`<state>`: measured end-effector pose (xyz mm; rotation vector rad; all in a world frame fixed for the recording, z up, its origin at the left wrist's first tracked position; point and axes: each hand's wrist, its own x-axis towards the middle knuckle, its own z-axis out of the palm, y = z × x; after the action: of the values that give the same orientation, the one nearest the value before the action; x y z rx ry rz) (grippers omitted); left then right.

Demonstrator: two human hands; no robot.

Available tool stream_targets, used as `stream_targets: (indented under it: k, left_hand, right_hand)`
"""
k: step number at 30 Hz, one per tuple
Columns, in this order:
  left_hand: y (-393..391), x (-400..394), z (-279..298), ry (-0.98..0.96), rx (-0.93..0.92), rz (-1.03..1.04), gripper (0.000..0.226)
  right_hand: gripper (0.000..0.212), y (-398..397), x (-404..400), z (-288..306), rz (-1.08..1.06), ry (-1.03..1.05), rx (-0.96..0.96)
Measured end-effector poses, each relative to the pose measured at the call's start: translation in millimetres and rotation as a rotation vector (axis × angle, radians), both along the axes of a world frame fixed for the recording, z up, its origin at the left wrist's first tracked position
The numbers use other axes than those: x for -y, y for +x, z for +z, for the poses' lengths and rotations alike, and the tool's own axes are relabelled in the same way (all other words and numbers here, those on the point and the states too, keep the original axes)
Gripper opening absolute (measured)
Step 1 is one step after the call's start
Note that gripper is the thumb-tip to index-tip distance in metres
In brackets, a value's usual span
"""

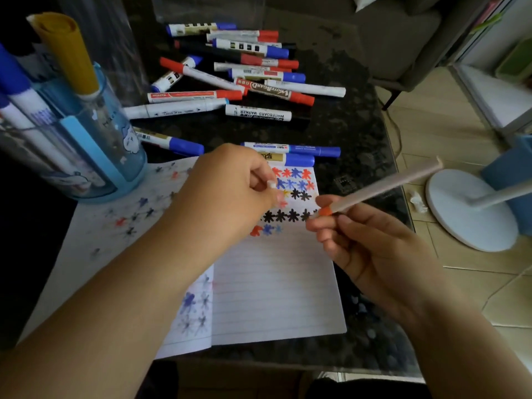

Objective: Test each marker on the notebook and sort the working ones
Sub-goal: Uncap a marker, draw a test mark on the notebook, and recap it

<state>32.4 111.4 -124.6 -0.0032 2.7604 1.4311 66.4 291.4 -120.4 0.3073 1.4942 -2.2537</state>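
Head view: a thin white marker with an orange collar is gripped near its tip by the curled fingers of the right hand, its barrel slanting up and away past the right edge of the table. A small white cap is pinched between the fingertips of the left hand, which is held above the notebook. The notebook lies open at the near edge of the table, and rows of red, blue and black test blots are seen at the top of its right page, with fainter blots on the left page. Loose markers with red, blue and black caps are scattered toward the far edge. Two blue-capped markers lie just beyond the notebook's top edge. A blue cup holding more markers stands at the left edge, touching the notebook's left page.
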Motion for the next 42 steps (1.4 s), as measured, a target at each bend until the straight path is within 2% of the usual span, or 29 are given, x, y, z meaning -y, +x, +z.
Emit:
stream_targets:
  k: [2, 6, 12, 16, 22, 31, 35, 42]
  left_hand:
    - [0, -1, -1, -0.001, 0.003, -0.026, 0.013]
    - [0, -4, -3, -0.057, 0.03, -0.097, 0.013]
    - [-1, -3, -4, -0.139, 0.053, -0.15, 0.015]
    - [-2, -2, -5, -0.155, 0.074, -0.147, 0.016]
    - [-2, -1, -3, -0.225, 0.107, -0.156, 0.012]
    - [-1, -2, -2, -0.234, 0.12, -0.157, 0.009]
    - [-1, -3, -2, -0.239, 0.127, -0.165, 0.007]
    - [-2, -3, -2, -0.248, 0.124, -0.17, 0.008]
  right_hand:
    - [0.02, 0, -1, -5, 0.034, 0.085, -0.069]
    - [0.015, 2, 4, -13, 0.044, 0.478, -0.287]
    - [0.02, -2, 17, -22, -0.013, 0.715, -0.509]
    - [0.017, -5, 19, -29, -0.046, 0.738, -0.507]
    - [0.034, -6, 21, -39, -0.092, 0.817, -0.617]
    - [0.038, -6, 21, -43, -0.056, 0.9, -0.665]
    - [0.031, -7, 18, -45, -0.036, 0.908, -0.674]
    - [0.034, -6, 17, -45, -0.017, 0.895, -0.709]
